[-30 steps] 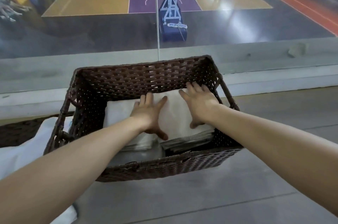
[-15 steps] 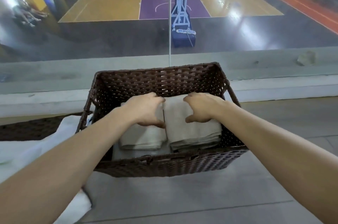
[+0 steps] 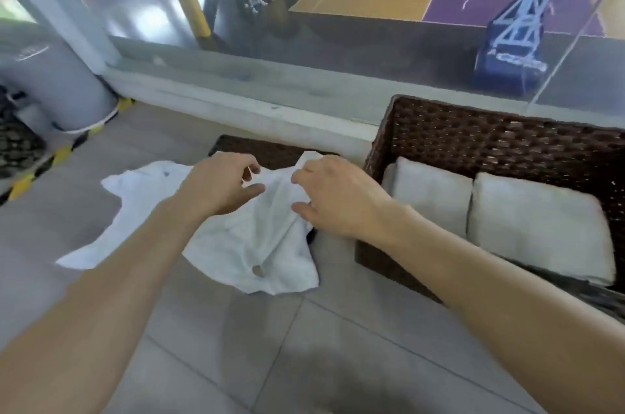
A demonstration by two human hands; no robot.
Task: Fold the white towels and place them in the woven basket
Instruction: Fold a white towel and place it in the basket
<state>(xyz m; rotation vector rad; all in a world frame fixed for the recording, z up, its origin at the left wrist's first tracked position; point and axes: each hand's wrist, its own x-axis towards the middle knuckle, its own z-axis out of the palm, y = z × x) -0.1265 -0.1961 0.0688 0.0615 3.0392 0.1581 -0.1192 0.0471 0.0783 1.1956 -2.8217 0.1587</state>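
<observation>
1. A crumpled towel (image 3: 257, 244) is being taken up from the tiled floor (image 3: 236, 339), just left of the woven basket (image 3: 473, 129). It is lying directly under and between the two hands, with its far edge being lifted towards them.
2. The cloth is being pinched by the right hand (image 3: 334, 200), with fingers curled over a raised fold and the thumb pressed in below it. The left hand (image 3: 220, 187) is being held just over the same fold, fingers loosely curved and thumb spread, and nothing is seen to be gripped by it.
3. The towel's long axis is being drawn into a ridge running from the hands back towards the wearer, while the broad near end is being left spread on the tiles.
4. The right hand is the one nearer the basket, so any carry is judged to be rightward, once the fold is made.
5. The towel is being shown as thin, limp and rumpled, white throughout, with a small brownish mark (image 3: 254, 270) near its near edge.
6. More white cloth (image 3: 142, 200) is lying out to the left beneath the left forearm. Whether it is a separate towel cannot be told.
7. Two folded towels (image 3: 537, 224) are being kept side by side, touching, inside the basket. A dark woven panel (image 3: 267, 149) is being partly covered behind the hands.
</observation>
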